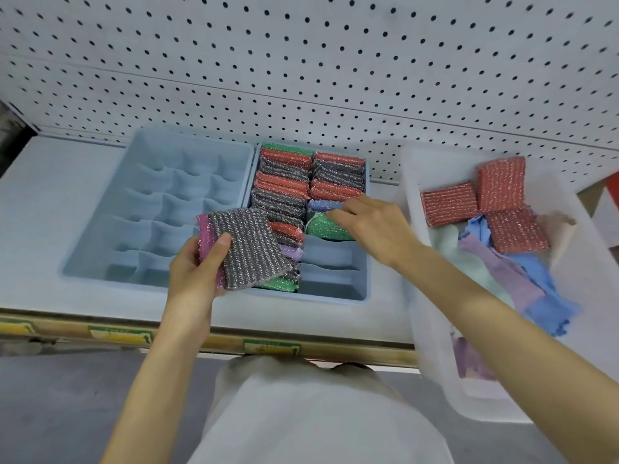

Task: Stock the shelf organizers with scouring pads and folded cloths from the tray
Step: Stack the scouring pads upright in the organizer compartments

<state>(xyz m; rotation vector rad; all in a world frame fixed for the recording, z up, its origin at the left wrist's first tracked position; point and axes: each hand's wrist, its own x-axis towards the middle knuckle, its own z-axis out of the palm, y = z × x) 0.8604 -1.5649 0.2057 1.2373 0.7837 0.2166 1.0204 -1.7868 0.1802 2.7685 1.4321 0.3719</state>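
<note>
Against the pegboard (pixel 301 61), shelf (pixel 40 229): carries both organizers and the tray side by side, so each transfer is a short reach.
Tray (pixel 432 346): stands at the right, overhanging the shelf edge; holds three red pads (pixel 500 184) and loose cloths (pixel 542 296) not yet folded upright.
Left organizer (pixel 134 142): all cells bare, probably reserved for the cloths.
Right organizer (pixel 331 276): pads stand on edge in two columns, which packs them densely; the nearest right-column slots are open.
Left hand (pixel 197 266): grasps a grey pad (pixel 248 246) with a pink pad (pixel 206 236) behind it, staged as a ready supply beside the organizer.
Right hand (pixel 375 226): fingers bent onto the green pad (pixel 325 229) in the right column, apparently seating it; pinch or press cannot be determined.
</note>
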